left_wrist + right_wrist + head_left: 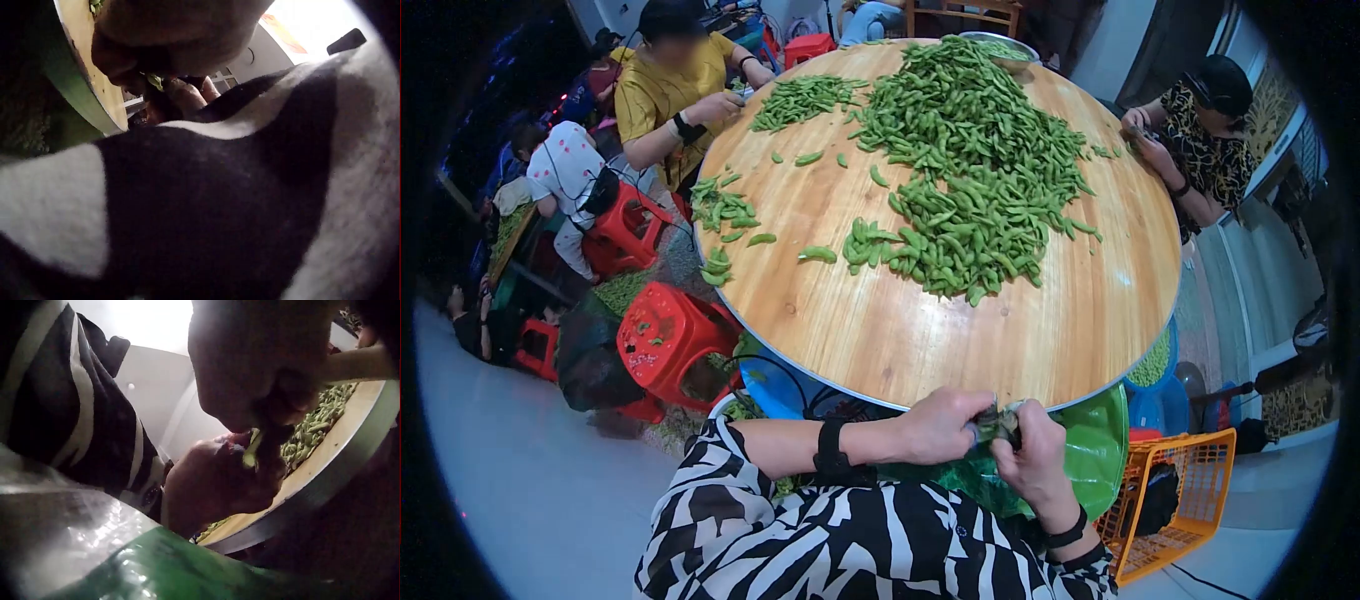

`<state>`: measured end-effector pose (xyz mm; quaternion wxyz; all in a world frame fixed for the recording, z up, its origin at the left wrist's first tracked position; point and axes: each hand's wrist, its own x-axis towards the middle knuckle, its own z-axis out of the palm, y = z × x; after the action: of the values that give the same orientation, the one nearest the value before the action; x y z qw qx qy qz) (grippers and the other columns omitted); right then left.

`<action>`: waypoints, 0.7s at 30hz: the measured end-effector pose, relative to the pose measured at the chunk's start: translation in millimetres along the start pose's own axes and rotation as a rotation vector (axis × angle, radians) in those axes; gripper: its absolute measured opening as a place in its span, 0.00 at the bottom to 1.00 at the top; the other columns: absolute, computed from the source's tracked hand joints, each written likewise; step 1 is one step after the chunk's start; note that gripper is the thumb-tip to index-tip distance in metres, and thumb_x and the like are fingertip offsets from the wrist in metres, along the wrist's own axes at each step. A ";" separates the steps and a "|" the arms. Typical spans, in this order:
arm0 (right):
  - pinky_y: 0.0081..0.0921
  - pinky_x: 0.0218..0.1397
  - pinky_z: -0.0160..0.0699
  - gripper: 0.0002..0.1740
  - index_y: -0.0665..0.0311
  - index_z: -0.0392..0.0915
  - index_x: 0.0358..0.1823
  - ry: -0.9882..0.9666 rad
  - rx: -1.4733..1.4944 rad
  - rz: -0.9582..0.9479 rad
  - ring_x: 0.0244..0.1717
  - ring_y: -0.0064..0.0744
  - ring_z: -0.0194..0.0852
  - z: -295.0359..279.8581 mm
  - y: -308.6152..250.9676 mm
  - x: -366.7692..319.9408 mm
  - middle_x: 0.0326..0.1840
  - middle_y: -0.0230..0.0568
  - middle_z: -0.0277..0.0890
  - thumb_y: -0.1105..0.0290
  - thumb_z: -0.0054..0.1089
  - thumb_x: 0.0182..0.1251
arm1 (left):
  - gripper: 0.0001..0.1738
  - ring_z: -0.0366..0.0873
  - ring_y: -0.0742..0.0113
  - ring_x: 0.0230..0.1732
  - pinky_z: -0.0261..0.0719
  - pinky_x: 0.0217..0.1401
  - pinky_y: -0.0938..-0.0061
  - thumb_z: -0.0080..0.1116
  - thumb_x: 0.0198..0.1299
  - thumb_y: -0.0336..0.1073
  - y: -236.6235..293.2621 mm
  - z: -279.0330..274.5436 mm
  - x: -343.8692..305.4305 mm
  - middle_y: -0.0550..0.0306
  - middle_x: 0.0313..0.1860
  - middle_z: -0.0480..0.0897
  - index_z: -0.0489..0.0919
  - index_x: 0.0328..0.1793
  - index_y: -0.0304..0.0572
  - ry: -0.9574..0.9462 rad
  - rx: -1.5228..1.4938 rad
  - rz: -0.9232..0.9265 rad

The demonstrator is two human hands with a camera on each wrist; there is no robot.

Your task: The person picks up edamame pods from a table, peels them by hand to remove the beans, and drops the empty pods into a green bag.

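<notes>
Both hands meet just over the near rim of a round wooden table point(830, 340). My left hand point(945, 422) and my right hand point(1032, 455) have curled fingers and hold a green soybean pod point(252, 450) between them. In the right wrist view the pod pokes out between the fingers, most of it covered. A bit of the same green pod point(155, 81) shows under the left hand in the left wrist view. Beyond the hands, a big heap of soybean pods point(970, 140) covers the table's middle and far part.
Below the hands hangs a green plastic bag point(1105, 450). An orange crate point(1200, 500) stands at the right, red stools point(665, 340) at the left. Smaller pod piles point(725, 208) lie along the left edge. Two people sit across the table, and a metal bowl point(1005, 48) stands behind the heap.
</notes>
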<state>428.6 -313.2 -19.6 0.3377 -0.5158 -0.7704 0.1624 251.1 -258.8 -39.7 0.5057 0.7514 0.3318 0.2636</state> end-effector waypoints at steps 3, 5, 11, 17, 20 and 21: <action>0.38 0.27 0.72 0.10 0.67 0.68 0.33 -0.008 0.048 0.173 0.24 0.55 0.72 -7.0 2.4 -4.2 0.23 0.52 0.68 0.77 0.59 0.48 | 0.16 0.77 0.44 0.30 0.73 0.34 0.62 0.53 0.48 0.22 11.5 -6.5 -4.2 0.40 0.30 0.77 0.70 0.46 0.35 -0.243 0.018 -0.033; 0.37 0.27 0.72 0.10 0.68 0.68 0.33 -0.024 0.067 0.188 0.24 0.54 0.72 -11.3 -4.1 -3.1 0.24 0.53 0.68 0.77 0.58 0.49 | 0.17 0.78 0.47 0.32 0.74 0.34 0.63 0.56 0.50 0.24 9.8 -4.2 -7.2 0.40 0.31 0.78 0.70 0.48 0.35 -0.182 -0.060 -0.028; 0.34 0.26 0.71 0.09 0.69 0.69 0.33 -0.019 0.174 0.201 0.21 0.50 0.70 -7.5 -3.8 0.4 0.22 0.52 0.68 0.77 0.57 0.49 | 0.11 0.79 0.53 0.40 0.75 0.42 0.67 0.59 0.58 0.34 2.0 -47.1 -12.6 0.47 0.35 0.79 0.76 0.45 0.37 -0.071 0.121 0.063; 0.25 0.24 0.67 0.07 0.68 0.73 0.32 -0.208 0.403 0.365 0.18 0.29 0.65 -8.9 0.3 -0.3 0.17 0.42 0.66 0.75 0.58 0.51 | 0.09 0.77 0.50 0.33 0.75 0.36 0.66 0.61 0.50 0.30 -64.4 -178.9 5.7 0.46 0.32 0.77 0.76 0.38 0.38 0.542 0.665 0.146; 0.23 0.26 0.67 0.07 0.67 0.75 0.34 -0.251 0.436 0.341 0.20 0.24 0.66 -7.2 6.8 -2.8 0.18 0.39 0.69 0.74 0.59 0.54 | 0.08 0.75 0.44 0.37 0.74 0.40 0.58 0.59 0.46 0.25 -90.8 -218.2 -1.1 0.44 0.31 0.75 0.75 0.34 0.38 0.420 0.727 0.062; 0.23 0.26 0.67 0.06 0.68 0.75 0.35 -0.249 0.454 0.351 0.21 0.23 0.67 -11.5 4.0 -1.6 0.19 0.38 0.71 0.75 0.59 0.56 | 0.08 0.75 0.44 0.37 0.74 0.40 0.58 0.59 0.46 0.25 -103.2 -234.0 -3.2 0.44 0.31 0.75 0.75 0.34 0.38 0.418 0.729 0.071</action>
<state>439.6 -314.1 -14.3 0.3139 -0.5286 -0.6489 0.4483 53.9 -96.6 -54.6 0.1190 0.8225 0.4727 0.2931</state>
